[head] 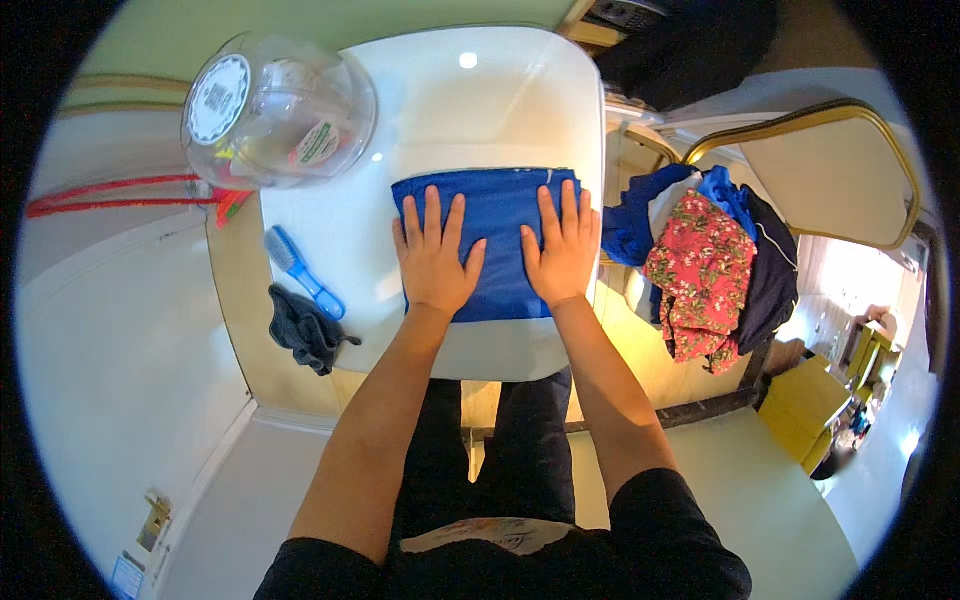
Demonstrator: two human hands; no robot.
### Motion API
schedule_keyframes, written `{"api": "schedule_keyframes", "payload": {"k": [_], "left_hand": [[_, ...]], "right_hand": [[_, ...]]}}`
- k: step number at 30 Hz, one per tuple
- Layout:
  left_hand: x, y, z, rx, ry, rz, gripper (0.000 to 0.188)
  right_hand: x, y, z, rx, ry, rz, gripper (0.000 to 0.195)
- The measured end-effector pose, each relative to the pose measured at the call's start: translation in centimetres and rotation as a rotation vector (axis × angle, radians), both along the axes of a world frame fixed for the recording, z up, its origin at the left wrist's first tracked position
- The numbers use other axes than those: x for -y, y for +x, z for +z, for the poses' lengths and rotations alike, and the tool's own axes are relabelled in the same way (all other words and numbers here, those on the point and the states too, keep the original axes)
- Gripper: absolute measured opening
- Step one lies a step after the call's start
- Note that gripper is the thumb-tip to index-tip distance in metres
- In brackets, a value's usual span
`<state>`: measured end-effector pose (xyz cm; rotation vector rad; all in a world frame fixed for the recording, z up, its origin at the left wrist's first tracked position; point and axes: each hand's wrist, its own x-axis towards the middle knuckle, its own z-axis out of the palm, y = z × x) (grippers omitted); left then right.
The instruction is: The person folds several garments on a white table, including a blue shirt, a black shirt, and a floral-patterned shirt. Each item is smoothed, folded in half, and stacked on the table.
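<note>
A blue cloth, folded into a flat rectangle, lies near the front of a white table. My left hand rests palm down on its left side, the fingers spread. On its right side my right hand also presses flat, its outer fingers close to the table's right edge. Neither hand grips anything. The cloth's underside and the parts beneath my palms are hidden.
On the table's left stand a large clear plastic tub, a blue hairbrush and a crumpled dark cloth. To the right, a gold-framed chair holds piled clothes, a red floral garment among them. A white door is at left.
</note>
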<state>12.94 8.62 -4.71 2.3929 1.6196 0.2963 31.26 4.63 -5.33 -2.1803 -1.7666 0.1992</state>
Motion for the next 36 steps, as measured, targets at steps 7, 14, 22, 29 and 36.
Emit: {"api": "schedule_keyframes", "payload": {"k": [7,14,22,29,36], "left_hand": [[-0.1,0.0,0.0,-0.004,-0.059,-0.008,0.072],[0.1,0.2,-0.2,-0.053,-0.08,-0.014,0.075],[0.0,0.2,-0.4,-0.106,-0.051,-0.008,0.079],[0.4,1.0,0.0,-0.184,0.035,-0.006,0.068],[5.5,10.2,2.6,0.302,-0.115,-0.285,0.059]], "right_hand": [[0.0,0.1,0.3,-0.009,-0.077,-0.028,0.056],[0.1,0.1,0.2,-0.01,-0.083,-0.045,0.057],[0.0,0.2,-0.3,-0.019,-0.072,-0.018,0.059],[1.5,2.2,0.3,-0.354,0.055,0.012,0.054],[10.2,13.6,5.2,0.01,0.238,-0.398,0.046]]}}
